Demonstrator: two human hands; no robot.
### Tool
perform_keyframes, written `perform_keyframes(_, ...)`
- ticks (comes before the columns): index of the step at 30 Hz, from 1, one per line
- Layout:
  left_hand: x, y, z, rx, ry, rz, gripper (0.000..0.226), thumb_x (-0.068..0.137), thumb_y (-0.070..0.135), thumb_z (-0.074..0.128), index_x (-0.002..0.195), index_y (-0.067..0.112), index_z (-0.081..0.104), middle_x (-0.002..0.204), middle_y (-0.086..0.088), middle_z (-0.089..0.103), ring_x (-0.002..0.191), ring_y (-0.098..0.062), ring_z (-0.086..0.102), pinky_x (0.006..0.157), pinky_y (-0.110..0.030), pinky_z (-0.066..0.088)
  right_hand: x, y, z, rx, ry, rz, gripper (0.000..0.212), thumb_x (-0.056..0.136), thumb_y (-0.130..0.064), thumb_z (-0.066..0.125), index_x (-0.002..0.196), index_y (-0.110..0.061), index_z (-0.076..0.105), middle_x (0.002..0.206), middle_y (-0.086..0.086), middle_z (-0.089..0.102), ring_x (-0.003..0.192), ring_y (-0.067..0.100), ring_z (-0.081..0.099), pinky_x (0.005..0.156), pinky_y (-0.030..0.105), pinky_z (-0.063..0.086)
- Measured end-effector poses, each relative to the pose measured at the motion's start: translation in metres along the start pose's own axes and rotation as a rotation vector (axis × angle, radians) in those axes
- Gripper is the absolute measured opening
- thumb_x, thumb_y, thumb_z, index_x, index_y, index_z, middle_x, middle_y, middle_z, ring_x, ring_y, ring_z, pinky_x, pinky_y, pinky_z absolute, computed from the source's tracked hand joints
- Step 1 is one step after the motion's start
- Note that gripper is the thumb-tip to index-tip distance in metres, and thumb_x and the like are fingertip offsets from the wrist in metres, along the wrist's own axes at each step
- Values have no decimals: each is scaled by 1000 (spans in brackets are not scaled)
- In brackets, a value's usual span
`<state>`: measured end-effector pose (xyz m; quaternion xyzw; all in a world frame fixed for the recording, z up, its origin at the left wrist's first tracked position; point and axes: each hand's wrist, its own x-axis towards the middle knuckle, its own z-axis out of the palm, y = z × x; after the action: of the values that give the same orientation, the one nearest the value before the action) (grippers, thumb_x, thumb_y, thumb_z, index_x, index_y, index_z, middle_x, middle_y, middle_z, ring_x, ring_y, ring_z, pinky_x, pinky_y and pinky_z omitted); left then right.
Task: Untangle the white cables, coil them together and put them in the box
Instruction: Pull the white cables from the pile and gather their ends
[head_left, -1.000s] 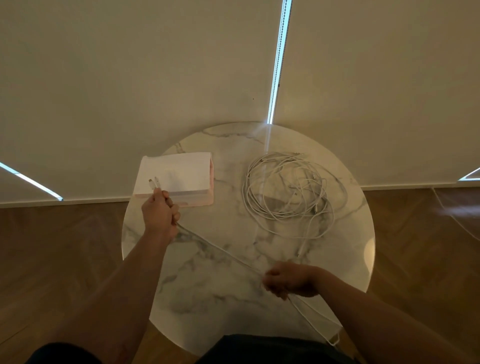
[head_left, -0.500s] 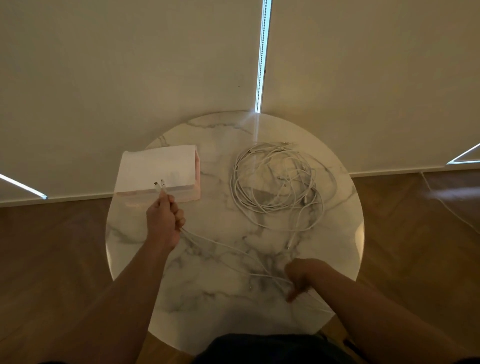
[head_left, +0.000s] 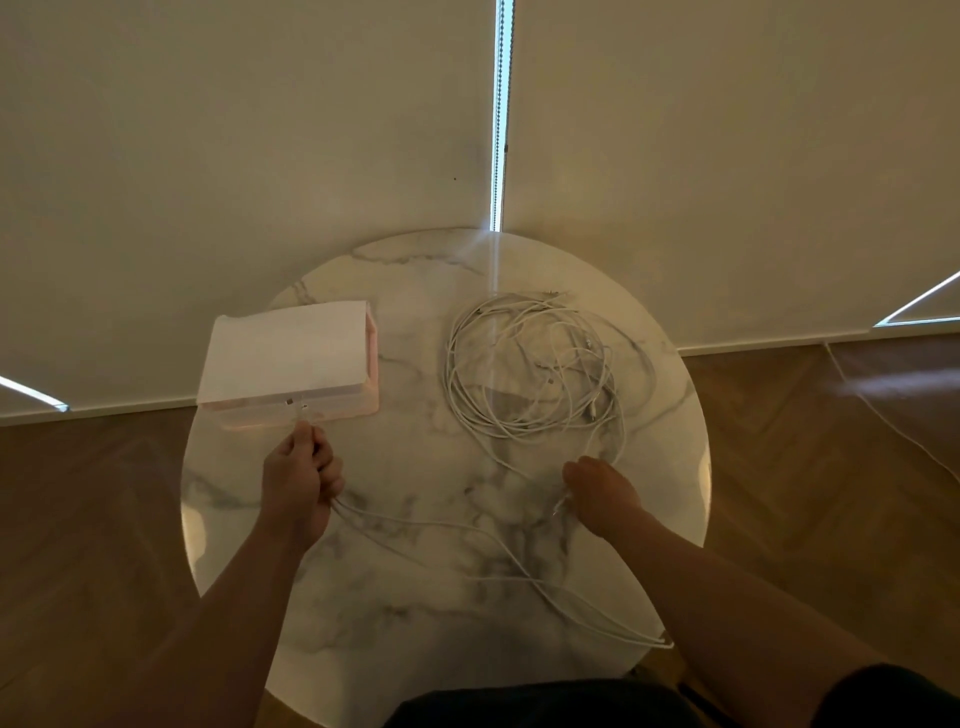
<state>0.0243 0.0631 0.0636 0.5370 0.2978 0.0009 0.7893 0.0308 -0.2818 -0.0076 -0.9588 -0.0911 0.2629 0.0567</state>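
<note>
Several white cables (head_left: 530, 369) lie in one loose, roughly round heap at about 1 o'clock on the table (head_left: 415, 597). The heap has no clear long axis, and its nearest loops sag toward 5 o'clock. Two strands (head_left: 597, 612) lie apart from the heap, slack on the marble. Their long axis runs from 9 o'clock to the rim at 5 o'clock, where they bend at the edge. We find the left hand (head_left: 301, 478) at 9 o'clock, clenched round those strands. Their connector ends (head_left: 296, 404) stand out above the fist and point to 12 o'clock, against the near wall of the box (head_left: 291, 358) at 10 o'clock. The right hand (head_left: 597, 493) sits at 4 o'clock, knuckles up, with the heap at 12 o'clock from it and its lowest loops just beside the fingers. We cannot tell whether those fingers have closed on a strand. In our judgement the right hand is the nearer one and should draw the next strand toward 6 o'clock. A sideways pull may tighten the loops.
</note>
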Motion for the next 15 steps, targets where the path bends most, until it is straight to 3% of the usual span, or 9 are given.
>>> perform_keyframes(4,1,-2,1,-7,0,-31,40,107,31,30,73,16,44,49,6,26,53,-17,7,43,-18,13,7,-5,-1,174,180,-23,11,91,-20,61,97,-11,63,103,9,56,101,27,54,82,37,45)
perform_keyframes(7,3,-2,2,-7,-3,-36,40,107,30,30,73,16,44,48,7,27,45,-12,8,41,-17,13,15,-15,-8,339,329,-139,8,81,-15,73,86,-12,68,92,5,56,91,20,51,78,30,43)
perform_keyframes(11,4,1,6,0,-27,-43,40,107,30,30,72,15,43,48,7,26,35,-5,19,40,-16,13,17,-33,-26,422,270,-291,5,78,-9,70,74,-11,68,72,-3,58,68,10,52,66,23,38)
perform_keyframes(15,1,0,7,-4,-51,-57,39,107,28,31,73,15,45,48,7,26,35,-5,19,39,-16,14,16,-48,-38,511,119,-225,5,85,-14,64,80,-13,65,70,-6,55,63,8,49,65,25,40)
